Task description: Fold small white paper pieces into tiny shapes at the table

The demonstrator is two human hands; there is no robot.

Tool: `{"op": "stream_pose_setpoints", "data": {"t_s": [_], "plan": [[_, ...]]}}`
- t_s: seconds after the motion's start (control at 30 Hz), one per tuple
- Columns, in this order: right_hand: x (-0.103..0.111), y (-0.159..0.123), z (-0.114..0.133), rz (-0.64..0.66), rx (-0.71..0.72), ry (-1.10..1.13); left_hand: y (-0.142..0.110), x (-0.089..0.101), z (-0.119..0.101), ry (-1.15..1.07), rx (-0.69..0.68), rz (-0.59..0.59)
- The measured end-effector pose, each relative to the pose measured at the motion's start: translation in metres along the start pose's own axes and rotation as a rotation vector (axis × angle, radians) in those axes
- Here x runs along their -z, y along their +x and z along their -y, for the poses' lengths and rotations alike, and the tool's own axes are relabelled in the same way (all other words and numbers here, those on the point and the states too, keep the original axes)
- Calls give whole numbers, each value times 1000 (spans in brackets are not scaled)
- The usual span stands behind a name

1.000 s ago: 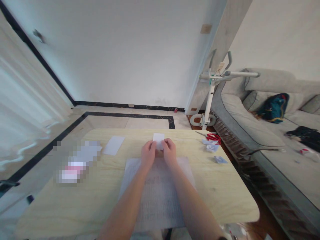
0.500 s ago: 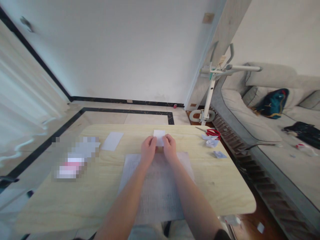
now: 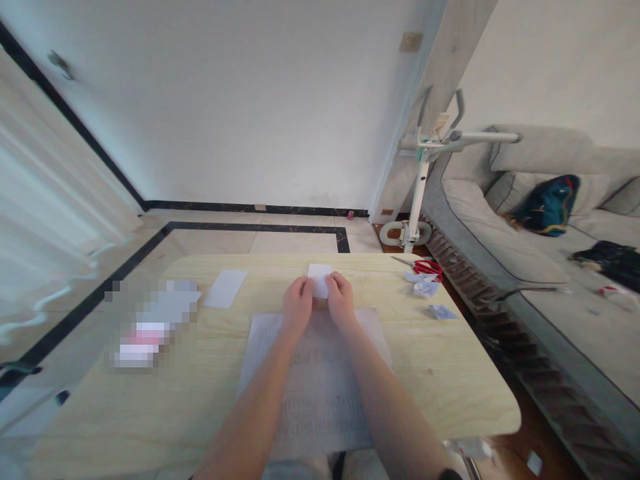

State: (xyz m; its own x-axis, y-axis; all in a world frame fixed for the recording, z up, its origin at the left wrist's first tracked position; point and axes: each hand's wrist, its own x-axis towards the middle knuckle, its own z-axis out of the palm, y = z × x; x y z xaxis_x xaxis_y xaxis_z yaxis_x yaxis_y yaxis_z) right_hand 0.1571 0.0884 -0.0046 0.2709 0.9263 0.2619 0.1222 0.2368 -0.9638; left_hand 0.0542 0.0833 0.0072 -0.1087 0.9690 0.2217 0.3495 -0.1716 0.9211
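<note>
A small white piece of paper (image 3: 319,280) is held upright between my two hands, beyond the far edge of a large printed sheet. My left hand (image 3: 299,301) pinches its left side, thumb and fingers closed. On the right side, my right hand (image 3: 341,298) grips it the same way. Beneath my wrists and forearms the large printed sheet (image 3: 320,393) lies flat on the wooden table (image 3: 200,387). Its print is too blurred to read. Another white sheet of paper (image 3: 225,288) rests to the left of my hands.
Red-handled scissors (image 3: 427,268) lie at the far right of the table, near crumpled paper (image 3: 425,287) and another paper scrap (image 3: 442,312). A blurred-out item (image 3: 155,327) sits at the left. A grey sofa (image 3: 530,267) stands right of the table.
The view has shifted slightly, so the table appears a little lower. Both hands keep the same hold on the white paper, with hardly any visible movement.
</note>
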Motion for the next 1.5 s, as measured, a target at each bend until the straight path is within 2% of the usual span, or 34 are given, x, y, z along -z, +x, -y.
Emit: {"op": "stream_pose_setpoints", "data": {"t_s": [0.23,0.43,0.6,0.87,1.5], "plan": [[0,0,-3,60,22,-93,2,3,-2,-22,52,-82],[0,0,-5,69,36,-181,2,3,-3,-80,105,-71],[-2,0,-7,43,17,-143,2,1,0,-81,56,-38],[-1,-1,-3,100,38,-119,2,2,0,-111,92,-45],[1,-1,-3,141,35,-94,3,3,-3,-119,103,-67]]}}
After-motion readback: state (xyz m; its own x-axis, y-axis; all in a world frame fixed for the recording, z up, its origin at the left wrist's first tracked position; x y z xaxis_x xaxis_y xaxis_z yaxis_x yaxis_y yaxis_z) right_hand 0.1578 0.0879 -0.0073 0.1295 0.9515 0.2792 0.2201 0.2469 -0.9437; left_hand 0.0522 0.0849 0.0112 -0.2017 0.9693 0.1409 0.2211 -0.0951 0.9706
